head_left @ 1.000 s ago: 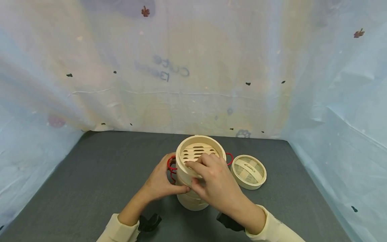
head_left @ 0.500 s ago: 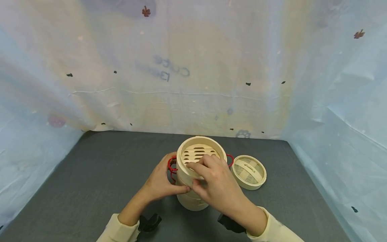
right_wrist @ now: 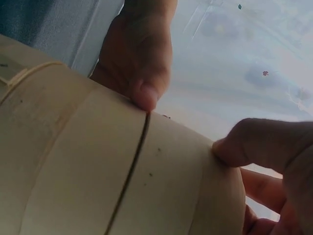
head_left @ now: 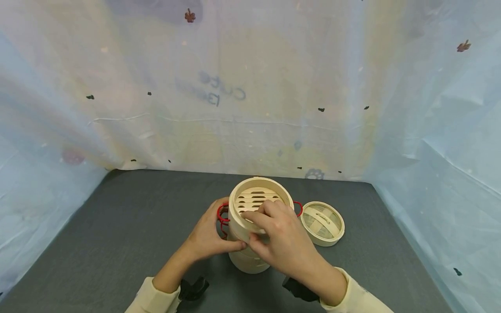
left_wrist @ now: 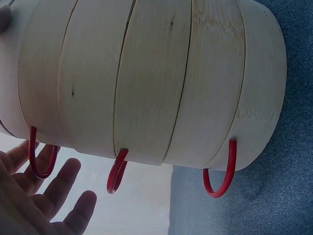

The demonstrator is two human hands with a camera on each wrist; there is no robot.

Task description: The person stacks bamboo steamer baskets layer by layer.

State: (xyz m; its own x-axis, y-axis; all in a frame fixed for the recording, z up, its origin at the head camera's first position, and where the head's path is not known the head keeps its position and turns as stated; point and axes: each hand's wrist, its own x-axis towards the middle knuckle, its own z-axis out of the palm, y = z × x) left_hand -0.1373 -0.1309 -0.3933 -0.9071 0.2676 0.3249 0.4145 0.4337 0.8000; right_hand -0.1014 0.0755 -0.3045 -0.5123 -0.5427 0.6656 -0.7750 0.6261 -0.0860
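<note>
A stack of bamboo steamer baskets stands upright at the centre of the head view, its slatted top tier uncovered. Red loop handles stick out along its side in the left wrist view. My left hand holds the stack from the left, thumb at the front by the seam under the top basket, other fingers spread round the far side by the upper handle. My right hand pinches the top basket's near rim, thumb outside and fingers inside over the slats.
The round bamboo steamer lid lies on the dark grey tabletop, just right of the stack. Pale plastic sheeting hangs behind and at both sides. Black straps show at the wrists.
Both hands keep their hold with almost no movement. The top basket and right hand have shifted very slightly to the right in the head view.
</note>
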